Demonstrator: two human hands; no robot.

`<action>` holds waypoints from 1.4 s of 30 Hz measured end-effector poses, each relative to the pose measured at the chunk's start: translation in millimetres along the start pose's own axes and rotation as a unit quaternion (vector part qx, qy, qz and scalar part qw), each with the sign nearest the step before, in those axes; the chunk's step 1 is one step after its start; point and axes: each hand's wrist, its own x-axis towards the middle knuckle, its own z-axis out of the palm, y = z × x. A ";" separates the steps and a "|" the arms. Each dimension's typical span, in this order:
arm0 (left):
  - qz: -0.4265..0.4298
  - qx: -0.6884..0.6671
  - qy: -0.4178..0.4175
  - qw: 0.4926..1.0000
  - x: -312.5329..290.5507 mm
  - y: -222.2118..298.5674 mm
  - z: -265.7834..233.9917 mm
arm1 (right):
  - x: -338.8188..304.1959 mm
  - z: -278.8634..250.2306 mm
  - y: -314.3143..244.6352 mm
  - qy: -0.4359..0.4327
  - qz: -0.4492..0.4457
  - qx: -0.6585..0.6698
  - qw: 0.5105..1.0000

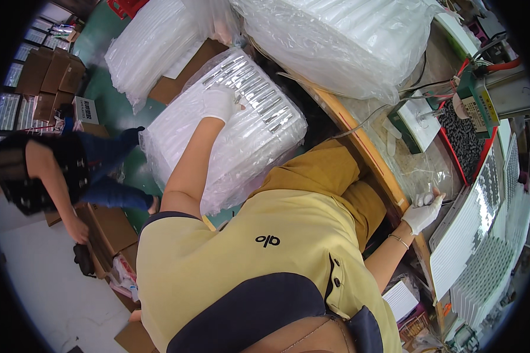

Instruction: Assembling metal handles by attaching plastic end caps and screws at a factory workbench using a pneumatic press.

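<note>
My left hand (218, 103), in a white glove, reaches over a plastic-wrapped stack of white ribbed trays (185, 150). Its bent fingers touch the top layer, beside rows of shiny, silvery slim pieces (259, 88); what they pinch, if anything, is hidden. My right hand (423, 213), gloved too, is closed at the wooden edge of the workbench (388, 170). Something small and clear shows by its fingertips, too small to name. Ahead of that hand are a small green-and-white device (415, 122) and a red tray (466, 170) of small dark pieces.
More wrapped white stacks (335, 41) rest on the bench and beyond it. White perforated panels (465, 223) lean at the right. Cables cross the bench top. At the left a person (47, 170) in dark clothes stands near cardboard boxes (53, 73).
</note>
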 end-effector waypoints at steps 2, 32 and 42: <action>-0.012 -0.042 0.005 0.999 -3.8 -4.7 1.3 | -1.4 2.1 -0.8 -0.002 0.007 0.007 1.000; -0.141 -0.240 0.312 0.908 -12.4 12.6 47.5 | 0.6 -1.8 -2.6 -0.010 0.002 0.013 1.000; 0.030 -0.006 0.103 0.994 27.5 62.1 55.0 | 0.1 0.4 2.8 -0.011 0.003 0.009 1.000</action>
